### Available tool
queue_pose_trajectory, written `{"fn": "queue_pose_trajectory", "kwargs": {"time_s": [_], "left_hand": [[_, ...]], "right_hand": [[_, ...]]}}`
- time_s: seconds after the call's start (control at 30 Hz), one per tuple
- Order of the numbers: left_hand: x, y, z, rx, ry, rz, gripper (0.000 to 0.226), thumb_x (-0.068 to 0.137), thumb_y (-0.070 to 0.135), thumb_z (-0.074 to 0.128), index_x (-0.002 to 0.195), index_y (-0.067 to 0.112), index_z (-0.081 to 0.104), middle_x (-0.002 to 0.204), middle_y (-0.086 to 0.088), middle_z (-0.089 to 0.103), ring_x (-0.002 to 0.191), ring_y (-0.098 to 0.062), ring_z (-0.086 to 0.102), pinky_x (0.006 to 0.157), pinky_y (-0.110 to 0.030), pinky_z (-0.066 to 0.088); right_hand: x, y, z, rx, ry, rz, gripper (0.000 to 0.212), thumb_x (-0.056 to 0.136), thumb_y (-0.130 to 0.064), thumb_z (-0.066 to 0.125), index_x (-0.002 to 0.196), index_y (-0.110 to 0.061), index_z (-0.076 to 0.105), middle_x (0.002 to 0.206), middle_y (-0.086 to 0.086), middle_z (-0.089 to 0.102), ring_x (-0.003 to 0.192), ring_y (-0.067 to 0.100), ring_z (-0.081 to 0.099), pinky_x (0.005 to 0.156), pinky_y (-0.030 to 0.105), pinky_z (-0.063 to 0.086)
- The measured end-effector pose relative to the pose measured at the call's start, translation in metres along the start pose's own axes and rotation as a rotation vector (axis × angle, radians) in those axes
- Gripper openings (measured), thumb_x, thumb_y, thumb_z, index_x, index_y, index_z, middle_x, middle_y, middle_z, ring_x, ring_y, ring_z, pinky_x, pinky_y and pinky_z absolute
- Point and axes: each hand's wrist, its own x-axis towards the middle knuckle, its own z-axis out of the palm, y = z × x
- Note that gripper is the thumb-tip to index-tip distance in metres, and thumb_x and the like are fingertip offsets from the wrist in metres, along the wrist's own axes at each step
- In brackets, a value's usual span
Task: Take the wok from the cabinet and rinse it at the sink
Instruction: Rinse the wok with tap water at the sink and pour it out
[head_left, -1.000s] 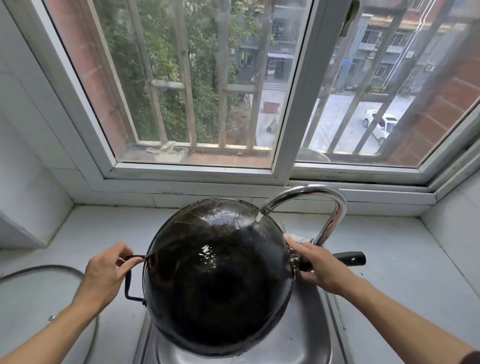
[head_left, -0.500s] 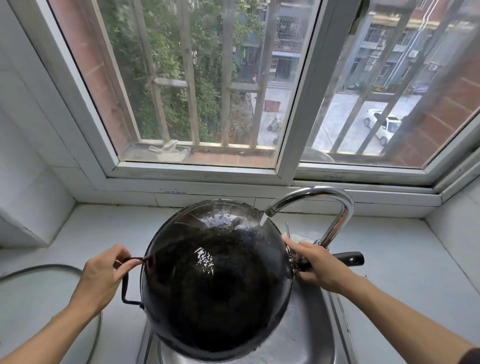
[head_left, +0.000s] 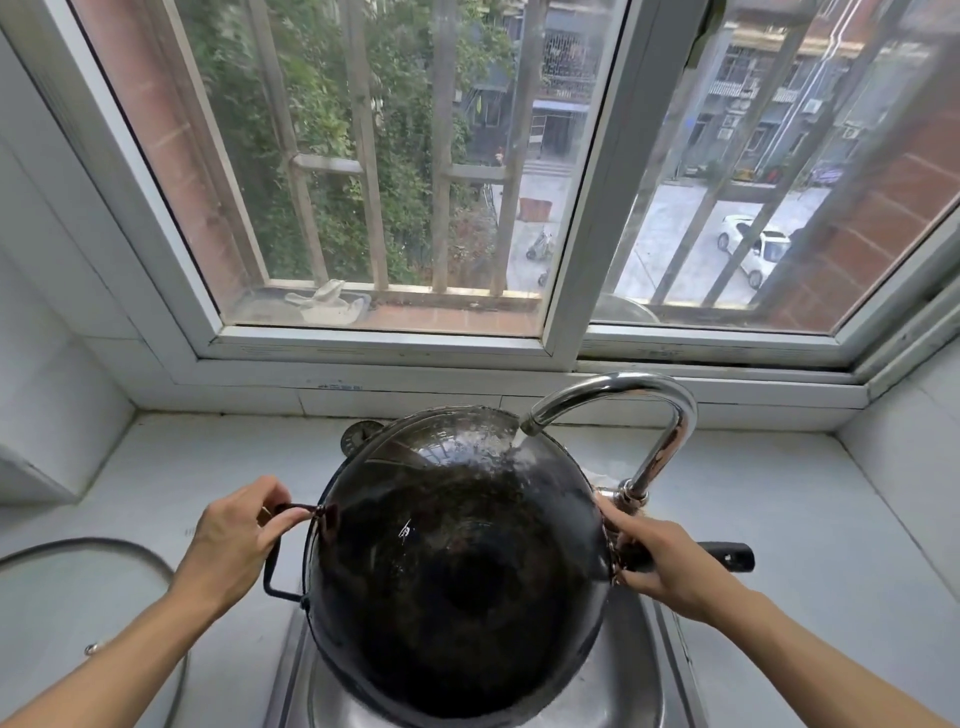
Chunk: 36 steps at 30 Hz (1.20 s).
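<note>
A dark, wet wok (head_left: 457, 571) is held upside down, its rounded bottom facing me, over the steel sink (head_left: 631, 691). My left hand (head_left: 236, 545) pinches the small loop handle at its left rim. My right hand (head_left: 660, 561) is closed around the long black handle (head_left: 730, 556) at the right. The chrome faucet (head_left: 649, 410) arches above, and water from its spout falls on the wok's far upper side. Most of the sink basin is hidden behind the wok.
A glass lid (head_left: 78, 613) lies on the white counter at the left. A round sink plug (head_left: 358, 436) shows just behind the wok. The barred window (head_left: 582, 208) and its sill close off the back. Tiled walls stand at both sides.
The wok has shifted slightly toward the faucet and tilted a little, so the stream now lands on its upper back. Both hands keep their grip.
</note>
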Motion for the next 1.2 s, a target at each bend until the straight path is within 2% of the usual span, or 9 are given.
{"fn": "queue_pose_trajectory", "kwargs": {"time_s": [0.17, 0.33, 0.5, 0.7, 1.07, 1.2], "left_hand": [[0.0, 0.012, 0.007, 0.003, -0.036, 0.035, 0.023, 0.078, 0.029, 0.077, 0.075, 0.023, 0.055, 0.066, 0.005, 0.061, 0.064, -0.019, 0.059, 0.06, -0.039, 0.05], [0.0, 0.027, 0.011, -0.001, -0.05, 0.097, 0.023, 0.078, 0.037, 0.072, 0.074, 0.024, 0.054, 0.065, 0.006, 0.058, 0.062, -0.017, 0.055, 0.057, -0.034, 0.046], [0.007, 0.036, 0.016, -0.009, -0.07, 0.086, 0.024, 0.079, 0.035, 0.075, 0.075, 0.024, 0.054, 0.065, 0.004, 0.059, 0.064, -0.018, 0.056, 0.058, -0.035, 0.047], [0.016, 0.047, 0.022, 0.008, -0.089, 0.1, 0.025, 0.081, 0.037, 0.075, 0.078, 0.022, 0.056, 0.067, 0.003, 0.062, 0.066, -0.02, 0.058, 0.06, -0.036, 0.05], [0.024, 0.068, 0.042, -0.01, -0.142, 0.114, 0.025, 0.081, 0.039, 0.074, 0.076, 0.026, 0.053, 0.07, 0.005, 0.061, 0.067, -0.016, 0.057, 0.062, -0.037, 0.05], [0.026, 0.07, 0.051, -0.024, -0.155, 0.124, 0.025, 0.081, 0.037, 0.076, 0.076, 0.026, 0.053, 0.07, 0.006, 0.059, 0.067, -0.015, 0.055, 0.061, -0.033, 0.047]], "right_hand": [[-0.018, 0.011, 0.0, 0.025, 0.031, 0.012, 0.094, 0.082, -0.017, 0.071, 0.147, -0.055, 0.014, 0.08, -0.011, 0.052, 0.076, 0.013, 0.05, 0.078, 0.024, 0.049], [-0.032, 0.023, 0.002, 0.038, 0.034, 0.042, 0.095, 0.081, -0.017, 0.072, 0.148, -0.052, 0.015, 0.081, -0.008, 0.059, 0.077, 0.016, 0.055, 0.078, 0.026, 0.051], [-0.046, 0.03, 0.007, 0.082, 0.07, 0.051, 0.095, 0.079, -0.015, 0.074, 0.148, -0.05, 0.018, 0.082, -0.007, 0.057, 0.077, 0.015, 0.053, 0.085, 0.023, 0.049], [-0.058, 0.033, 0.008, 0.102, 0.113, 0.073, 0.093, 0.079, -0.014, 0.074, 0.148, -0.049, 0.021, 0.079, -0.005, 0.058, 0.072, 0.014, 0.05, 0.079, 0.023, 0.048], [-0.092, 0.039, 0.007, 0.105, 0.169, 0.142, 0.095, 0.079, -0.015, 0.076, 0.146, -0.052, 0.021, 0.081, -0.005, 0.059, 0.077, 0.014, 0.055, 0.08, 0.02, 0.049], [-0.104, 0.04, 0.007, 0.112, 0.18, 0.165, 0.094, 0.08, -0.014, 0.074, 0.147, -0.051, 0.02, 0.082, -0.004, 0.058, 0.077, 0.015, 0.054, 0.08, 0.022, 0.049]]}}
